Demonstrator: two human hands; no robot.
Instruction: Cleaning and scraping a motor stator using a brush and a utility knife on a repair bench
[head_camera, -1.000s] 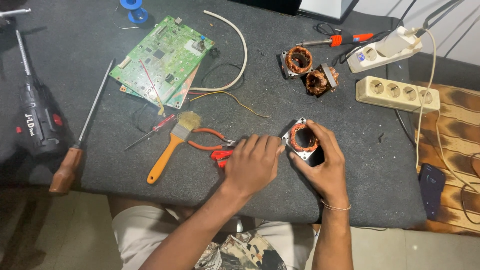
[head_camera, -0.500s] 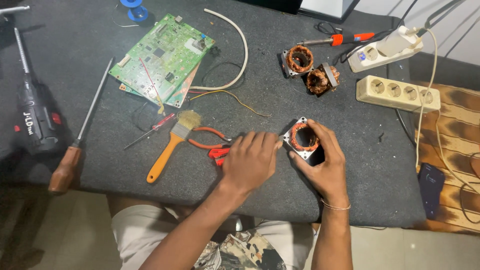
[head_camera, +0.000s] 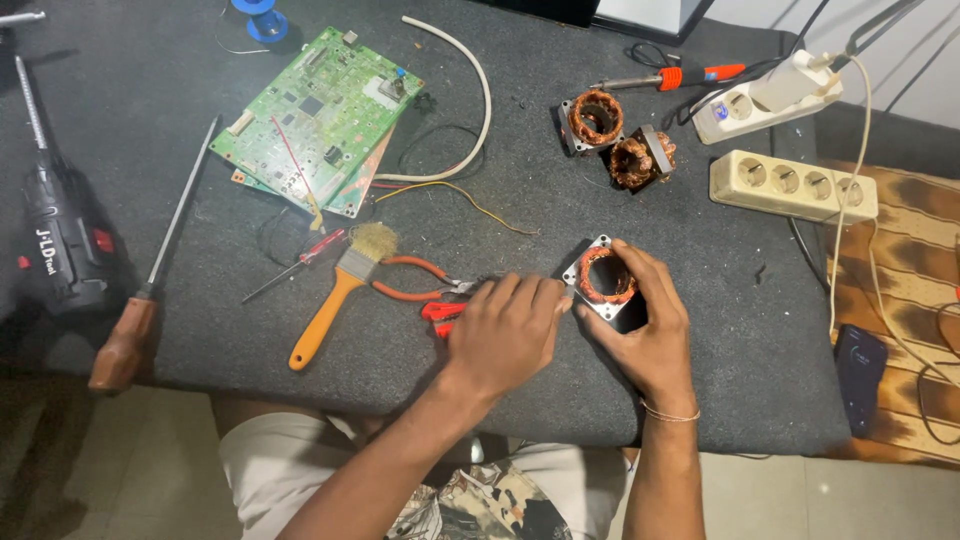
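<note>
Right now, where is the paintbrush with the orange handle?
In the head view the paintbrush lies on the dark mat, left of the left hand, between the small red screwdriver and the orange-handled pliers, below the green circuit board.

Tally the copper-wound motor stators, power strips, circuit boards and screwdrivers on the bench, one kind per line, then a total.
Copper-wound motor stators: 3, namely the held stator, the upper stator and the tilted stator
Power strips: 2, the white strip and the cream strip
Green circuit boards: 2, stacked
Screwdrivers: 2, the long one and the small red one
Total: 9
</note>
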